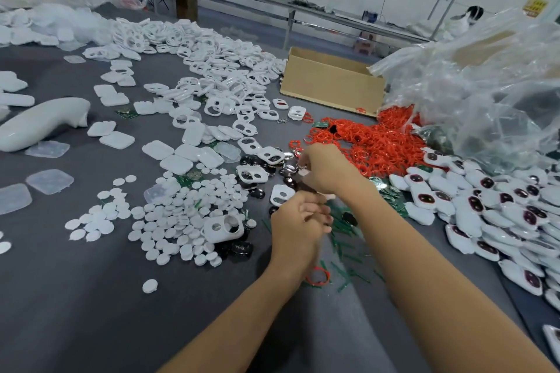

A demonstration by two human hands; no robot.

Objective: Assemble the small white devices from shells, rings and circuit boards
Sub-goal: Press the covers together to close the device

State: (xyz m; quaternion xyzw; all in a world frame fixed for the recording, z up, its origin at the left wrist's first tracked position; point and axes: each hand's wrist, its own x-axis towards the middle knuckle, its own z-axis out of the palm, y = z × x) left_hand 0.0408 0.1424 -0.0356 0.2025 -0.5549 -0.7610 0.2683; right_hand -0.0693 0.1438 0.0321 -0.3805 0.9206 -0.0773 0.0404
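Observation:
My left hand (298, 221) and my right hand (325, 169) are close together over the middle of the grey table (91, 297). The left hand's fingers curl round a small part that is blurred and mostly hidden. The right hand pinches a small shiny piece at its fingertips. White shells with two holes (224, 228) lie beside them, with white round discs (169, 221) to the left. A heap of red rings (375, 142) sits behind my right hand. Green circuit boards (391, 195) and green strips (342, 230) lie under my arms. Assembled white devices (485, 209) pile up on the right.
A cardboard box (330, 82) stands at the back, with crumpled clear plastic bags (485, 85) to its right. More white shells (212, 70) cover the far table. Clear lids (50, 180) and a large white curved part (42, 121) lie at the left.

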